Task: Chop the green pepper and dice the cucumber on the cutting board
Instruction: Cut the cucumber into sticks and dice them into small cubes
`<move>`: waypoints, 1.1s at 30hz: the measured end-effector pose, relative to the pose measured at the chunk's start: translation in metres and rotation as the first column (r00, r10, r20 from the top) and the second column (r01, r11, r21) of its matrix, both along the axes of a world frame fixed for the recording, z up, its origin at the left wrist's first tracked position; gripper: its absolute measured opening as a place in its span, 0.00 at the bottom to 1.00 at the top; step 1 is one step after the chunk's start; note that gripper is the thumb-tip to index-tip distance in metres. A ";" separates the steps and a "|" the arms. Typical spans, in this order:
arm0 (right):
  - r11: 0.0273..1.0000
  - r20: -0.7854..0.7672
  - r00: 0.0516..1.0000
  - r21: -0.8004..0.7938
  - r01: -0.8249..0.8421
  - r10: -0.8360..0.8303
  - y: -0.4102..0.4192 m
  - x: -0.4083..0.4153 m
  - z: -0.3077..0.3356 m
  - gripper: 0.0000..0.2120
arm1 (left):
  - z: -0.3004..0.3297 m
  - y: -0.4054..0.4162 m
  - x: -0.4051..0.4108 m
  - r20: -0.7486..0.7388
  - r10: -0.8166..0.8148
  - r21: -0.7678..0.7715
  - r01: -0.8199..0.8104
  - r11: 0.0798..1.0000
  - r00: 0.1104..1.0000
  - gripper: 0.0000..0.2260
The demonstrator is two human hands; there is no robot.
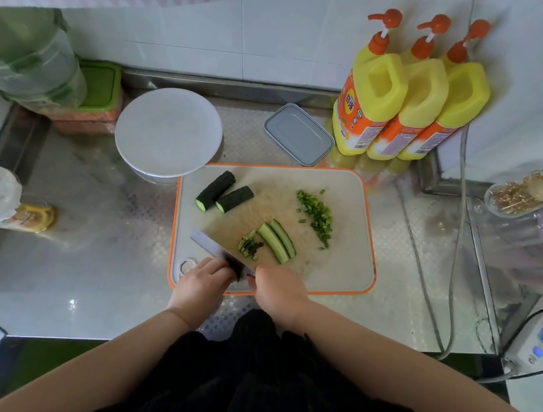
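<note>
The right hand [278,288] grips the knife [223,249]; the left hand [205,280] curls beside its handle, what it holds unclear. Cucumber strips [277,241] lie just beyond, long axis running far-left to near-right, nearer the right hand.

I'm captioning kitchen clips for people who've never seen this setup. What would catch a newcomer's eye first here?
Probably the three yellow soap bottles with orange pumps, standing against the tiled wall at the back right. Next, the orange-rimmed cutting board in the middle, with chopped green pepper on its right, two cucumber chunks on its left, and both hands, left hand and right hand, at the knife.
</note>
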State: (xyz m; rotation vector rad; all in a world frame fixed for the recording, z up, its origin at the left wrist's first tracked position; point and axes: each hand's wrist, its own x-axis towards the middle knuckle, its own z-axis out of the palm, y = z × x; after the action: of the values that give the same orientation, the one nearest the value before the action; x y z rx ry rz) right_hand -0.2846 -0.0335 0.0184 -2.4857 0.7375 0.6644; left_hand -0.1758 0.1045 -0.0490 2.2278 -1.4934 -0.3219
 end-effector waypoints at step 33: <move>0.996 -0.015 0.998 0.073 0.058 -0.057 0.001 0.008 -0.001 0.17 | 0.001 0.008 0.003 0.010 0.036 -0.080 -0.036 0.996 0.999 0.12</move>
State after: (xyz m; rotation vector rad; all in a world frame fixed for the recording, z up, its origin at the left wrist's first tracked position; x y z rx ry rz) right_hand -0.2770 -0.0321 0.0176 -2.3864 0.7723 0.6758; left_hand -0.1724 0.1123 -0.0481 2.1945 -1.4447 -0.2341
